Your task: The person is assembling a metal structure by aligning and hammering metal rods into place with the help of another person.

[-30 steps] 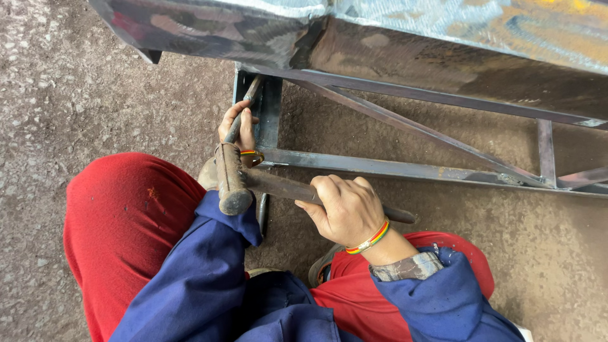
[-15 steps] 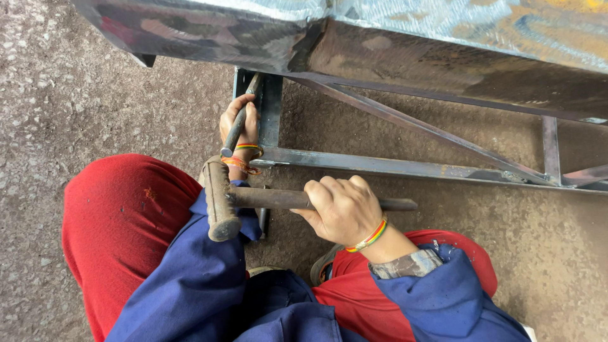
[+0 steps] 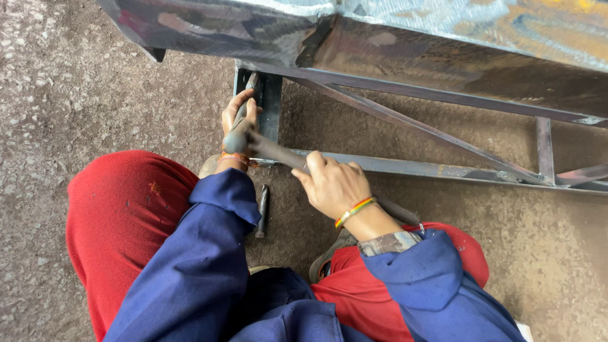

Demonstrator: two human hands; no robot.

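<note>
My left hand is wrapped around a dark chisel held against the upright post of a steel frame. My right hand grips the handle of a hammer. The hammer's head is down at the near end of the chisel, right by my left wrist. Both wrists wear coloured bands. Blue sleeves and red trousers fill the lower part of the view.
The frame's lower rail and a diagonal brace run to the right. A large scorched metal sheet overhangs the frame at the top. A short dark metal tool lies on the rough concrete floor between my knees.
The hammer head has swung forward from above my left knee to the near end of the chisel. My right hand moved forward with it; my left hand stayed on the chisel.
</note>
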